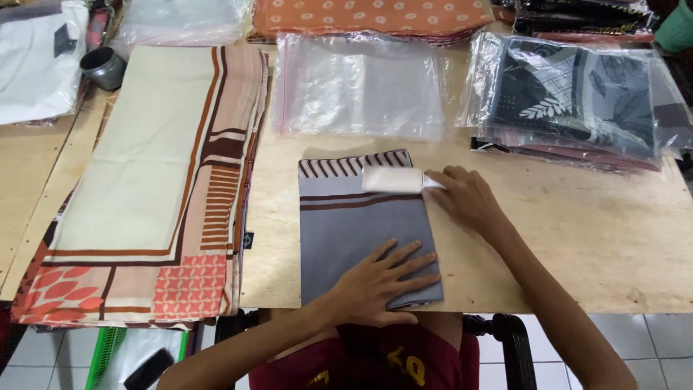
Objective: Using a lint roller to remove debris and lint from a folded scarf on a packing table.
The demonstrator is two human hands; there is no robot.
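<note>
**Slippage risk on the folded grey cloth**

Your left hand lies flat, fingers spread, on the near right corner of the folded grey cloth, which sits on the plywood counter right in front of you, its near edge at the counter's lip. Your right hand has its fingers closed around the handle of a small white roller, which rests on the cloth's far right part, just below the dark striped border.

Watch these points:

- You pin only one corner. If the roller drags sideways, the top layer can ruck up or the fold can skew, since the far left of the cloth is free.
- The cloth's near edge lies at the counter's rim; a pull toward you could slide it off into your lap.
- The roller sits close to the right-hand edge of the cloth. I judge that it could run off onto the bare plywood and pick up grit or splinters.
- The stack of clear plastic bags lies just beyond the cloth. A long push away from you might catch its near edge and scatter it.
- The big cream and orange patterned cloth pile to your left is near but apart; keep your elbow off it.
</note>
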